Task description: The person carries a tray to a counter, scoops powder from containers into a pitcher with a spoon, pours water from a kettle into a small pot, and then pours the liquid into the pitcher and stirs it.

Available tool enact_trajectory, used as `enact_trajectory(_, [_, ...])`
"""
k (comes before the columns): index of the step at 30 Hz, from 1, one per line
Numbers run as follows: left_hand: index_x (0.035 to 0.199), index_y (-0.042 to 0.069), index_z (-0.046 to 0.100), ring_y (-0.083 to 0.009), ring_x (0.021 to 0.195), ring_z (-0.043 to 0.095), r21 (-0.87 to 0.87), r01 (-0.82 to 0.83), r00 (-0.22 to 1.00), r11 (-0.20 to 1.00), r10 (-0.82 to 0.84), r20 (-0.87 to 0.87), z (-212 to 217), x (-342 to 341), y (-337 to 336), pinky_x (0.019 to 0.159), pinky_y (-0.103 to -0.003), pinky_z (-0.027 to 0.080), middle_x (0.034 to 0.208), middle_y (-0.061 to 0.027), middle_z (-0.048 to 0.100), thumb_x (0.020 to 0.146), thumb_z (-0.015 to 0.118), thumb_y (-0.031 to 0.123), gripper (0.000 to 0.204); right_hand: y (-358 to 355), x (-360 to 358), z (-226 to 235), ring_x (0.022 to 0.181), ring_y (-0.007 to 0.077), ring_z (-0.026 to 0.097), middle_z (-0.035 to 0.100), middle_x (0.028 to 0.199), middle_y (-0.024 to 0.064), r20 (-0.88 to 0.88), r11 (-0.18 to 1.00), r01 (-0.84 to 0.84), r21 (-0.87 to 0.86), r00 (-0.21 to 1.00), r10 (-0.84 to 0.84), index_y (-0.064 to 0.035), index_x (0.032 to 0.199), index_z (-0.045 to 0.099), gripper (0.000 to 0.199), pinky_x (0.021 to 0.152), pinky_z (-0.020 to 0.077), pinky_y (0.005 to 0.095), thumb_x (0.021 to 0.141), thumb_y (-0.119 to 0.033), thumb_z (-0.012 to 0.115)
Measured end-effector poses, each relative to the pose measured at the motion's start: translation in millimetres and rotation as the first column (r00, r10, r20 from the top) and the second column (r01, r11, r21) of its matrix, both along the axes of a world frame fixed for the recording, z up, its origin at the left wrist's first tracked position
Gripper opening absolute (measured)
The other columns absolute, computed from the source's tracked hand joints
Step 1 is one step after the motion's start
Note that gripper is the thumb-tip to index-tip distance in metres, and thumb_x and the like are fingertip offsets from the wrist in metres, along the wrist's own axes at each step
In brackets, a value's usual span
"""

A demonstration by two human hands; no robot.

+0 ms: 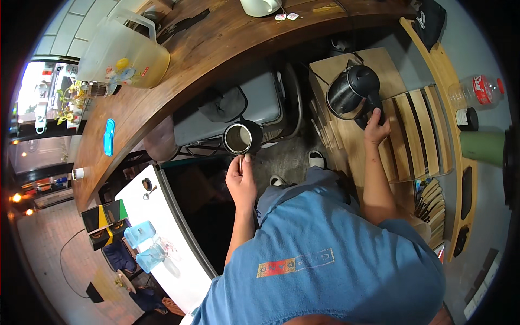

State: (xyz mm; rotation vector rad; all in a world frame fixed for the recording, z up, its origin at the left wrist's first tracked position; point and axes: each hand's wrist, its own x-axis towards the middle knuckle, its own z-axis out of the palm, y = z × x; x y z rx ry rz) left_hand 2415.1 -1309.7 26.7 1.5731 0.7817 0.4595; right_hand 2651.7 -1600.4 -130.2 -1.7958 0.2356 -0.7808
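My left hand is closed on the handle of a dark mug with a metal rim. The mug's pale inside faces up, and I cannot make out whether liquid is in it. To the right, my right hand grips the handle of a black electric kettle. The kettle's lid is down. It is over a light wooden surface; whether its base touches the wood is unclear. Mug and kettle are well apart.
A curved wooden counter holds a plastic pitcher and a white mug. Left stands a white tabletop with blue containers. A plastic bottle and a green container line the right-hand ledge.
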Motion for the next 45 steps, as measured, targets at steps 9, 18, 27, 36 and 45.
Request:
enact_trajectory(9, [0.1,0.0,0.064,0.0008,0.051,0.036,0.062,0.059,0.998,0.996,-0.057,-0.036,17.9,6.2,26.1,0.043,-0.018,0.026,0.065,0.0079,0.048,0.095,0.06,0.021,0.022,1.2,-5.0,50.2,0.048,0.0093,0.048,0.06,0.063,0.0046,0.005,0.917,-0.058,0.395,0.998,0.061,0.0034,0.081,0.063,0.038,0.044,0.0397,0.0239,0.083,-0.033,0.074])
enact_trajectory(18, [0.096,-0.007,0.063,-0.0045,0.063,0.042,0.166,0.241,0.968,0.956,-0.225,-0.111,66.6,11.9,72.9,0.057,-0.022,0.037,0.066,0.0009,0.052,0.091,0.063,0.019,0.026,17.6,-32.6,226.8,0.048,0.0045,0.043,0.05,0.059,-0.0017,-0.039,0.9,-0.348,0.261,0.928,0.37,-0.0011,0.077,0.06,0.033,0.043,0.0321,0.0195,0.088,-0.031,0.07])
enact_trajectory(27, [0.095,-0.006,0.065,-0.0097,0.059,0.049,0.256,0.265,0.964,0.93,-0.248,-0.098,86.4,10.8,86.3,0.057,-0.026,0.042,0.064,-0.0076,0.058,0.089,0.063,0.024,0.031,57.8,-39.3,316.1,0.047,0.0032,0.04,0.047,0.06,-0.0038,-0.169,0.667,-0.74,0.09,0.649,0.742,-0.0031,0.081,0.063,0.035,0.043,0.0298,0.0182,0.09,-0.037,0.067])
enact_trajectory(36, [0.094,-0.006,0.065,-0.0197,0.069,0.065,0.246,0.235,0.967,0.94,-0.201,-0.155,93.7,-10.7,83.0,0.065,-0.031,0.049,0.077,-0.0193,0.066,0.088,0.062,0.024,0.03,111.5,-31.0,357.2,0.046,0.0003,0.037,0.044,0.055,-0.0083,-0.355,0.394,-0.917,-0.056,0.387,0.851,-0.0064,0.073,0.06,0.037,0.043,0.0248,0.0183,0.087,-0.04,0.069])
enact_trajectory(45, [0.092,-0.006,0.064,-0.0297,0.075,0.068,0.236,0.247,0.955,0.94,-0.195,-0.223,102.5,-12.0,79.2,0.068,-0.034,0.05,0.081,-0.0224,0.067,0.088,0.061,0.024,0.03,151.3,-31.8,389.9,0.052,-0.0007,0.036,0.045,0.057,-0.0095,-0.491,0.209,-0.961,-0.184,0.274,0.827,-0.0037,0.073,0.063,0.038,0.047,0.0234,0.0199,0.085,-0.038,0.072])
